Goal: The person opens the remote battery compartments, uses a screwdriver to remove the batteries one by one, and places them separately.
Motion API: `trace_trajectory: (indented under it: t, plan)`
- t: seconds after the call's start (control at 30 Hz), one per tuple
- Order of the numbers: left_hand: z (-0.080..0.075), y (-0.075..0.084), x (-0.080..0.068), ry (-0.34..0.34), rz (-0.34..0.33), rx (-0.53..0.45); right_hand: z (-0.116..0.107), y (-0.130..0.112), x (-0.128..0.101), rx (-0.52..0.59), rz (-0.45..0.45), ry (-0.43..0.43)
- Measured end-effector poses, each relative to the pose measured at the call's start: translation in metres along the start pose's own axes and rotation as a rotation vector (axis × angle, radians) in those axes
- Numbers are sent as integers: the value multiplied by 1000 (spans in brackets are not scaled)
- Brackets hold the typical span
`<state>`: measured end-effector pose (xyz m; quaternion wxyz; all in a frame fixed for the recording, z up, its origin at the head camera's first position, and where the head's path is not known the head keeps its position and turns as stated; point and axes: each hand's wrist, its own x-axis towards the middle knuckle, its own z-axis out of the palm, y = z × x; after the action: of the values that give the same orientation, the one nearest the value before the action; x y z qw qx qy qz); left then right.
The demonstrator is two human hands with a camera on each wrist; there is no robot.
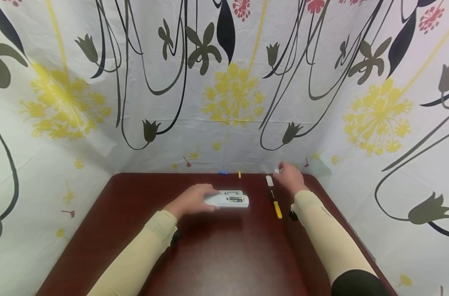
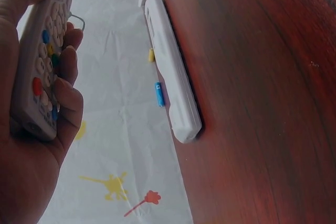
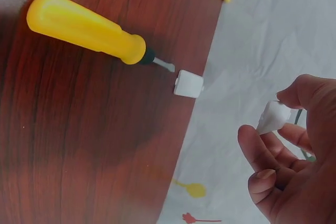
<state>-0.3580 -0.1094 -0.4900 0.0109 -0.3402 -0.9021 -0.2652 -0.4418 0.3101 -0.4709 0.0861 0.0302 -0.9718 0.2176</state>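
My left hand (image 1: pixel 193 200) grips a white remote (image 1: pixel 228 200) near the table's middle. In the left wrist view its coloured buttons (image 2: pixel 42 72) face my palm and my fingers (image 2: pixel 67 85) curl round it. A second white remote (image 2: pixel 173 72) lies on the table just beyond it. My right hand (image 1: pixel 289 176) is at the far edge and pinches a small white piece (image 3: pixel 274 117) between thumb and fingertips. A yellow-handled screwdriver (image 3: pixel 86 29) lies to its left, its tip touching a small white cover (image 3: pixel 188 84).
A blue battery (image 2: pixel 159 94) and a yellow battery (image 2: pixel 151 54) lie at the far edge of the dark wooden table (image 1: pixel 224 255). A flowered cloth (image 1: pixel 224 102) hangs closely round the table's back and sides.
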Motion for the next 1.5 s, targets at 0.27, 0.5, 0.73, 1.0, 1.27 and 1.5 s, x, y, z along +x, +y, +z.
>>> trace_trajectory:
  t: [0.27, 0.5, 0.73, 1.0, 1.27, 1.5]
  plan:
    - [-1, -1, 0, 6, 2, -4, 5, 5, 12, 0, 20, 19]
    - [0, -1, -1, 2, -18, -7, 10, 14, 20, 1, 34, 54]
    - [-2, 0, -2, -5, -34, -17, 10, 16, 20, 20, 68, 78]
    - [-1, 0, -2, 0, -44, -28, 10, 14, 19, 24, 107, 50]
    - [-2, 3, -3, 1, -43, -32, 23, 23, 26, 22, 104, 8]
    - [0, 2, -3, 16, -25, -25, 45, 42, 33, 54, 120, -63]
